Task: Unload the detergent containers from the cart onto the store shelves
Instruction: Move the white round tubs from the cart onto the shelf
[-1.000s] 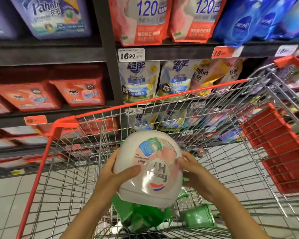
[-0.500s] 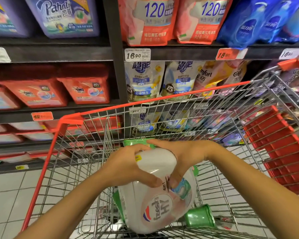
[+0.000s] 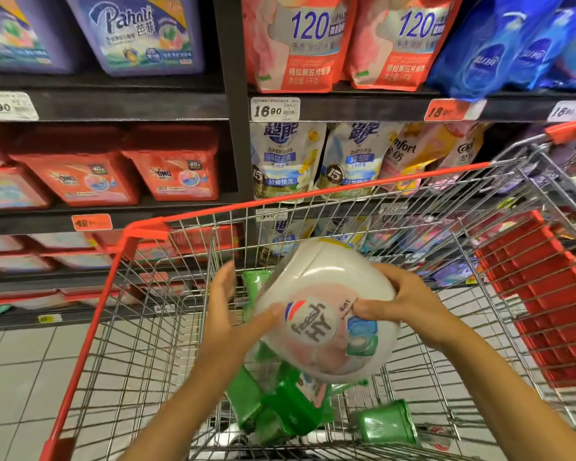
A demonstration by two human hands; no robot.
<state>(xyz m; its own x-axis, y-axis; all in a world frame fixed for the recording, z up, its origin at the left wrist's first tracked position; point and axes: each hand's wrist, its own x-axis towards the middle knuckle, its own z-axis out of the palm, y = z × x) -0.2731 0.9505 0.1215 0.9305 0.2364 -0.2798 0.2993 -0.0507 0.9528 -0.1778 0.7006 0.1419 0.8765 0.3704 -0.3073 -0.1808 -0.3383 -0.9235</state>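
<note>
Store shelves [image 3: 130, 104]: dark racking across the whole background, stocked on every visible level.
Shelf stock: purple Pahali boxes [image 3: 140, 34] and red 120 pouches [image 3: 300, 41] on the upper level; red OMO boxes [image 3: 177, 174] one level below.
Cart [image 3: 143, 232]: wire basket with red rim, parked against the shelves.
Seat flap [image 3: 539, 294]: red plastic grid on the basket's right side.
Detergent container [image 3: 326, 294]: round white tub, tilted, held above the basket interior; "fresh HY" label faces the camera, rotated.
Green-lidded containers [image 3: 280, 410]: lying on the basket floor, directly below the held tub.
Right hand [image 3: 409, 301]: fingers curled over the tub's upper right side, thumb on the label.
Left hand [image 3: 226, 314]: thumb laid on the label's left edge; fingers straight, pointing up, blurred.
Price tag [image 3: 275, 109]: white, reads 16.90.
</note>
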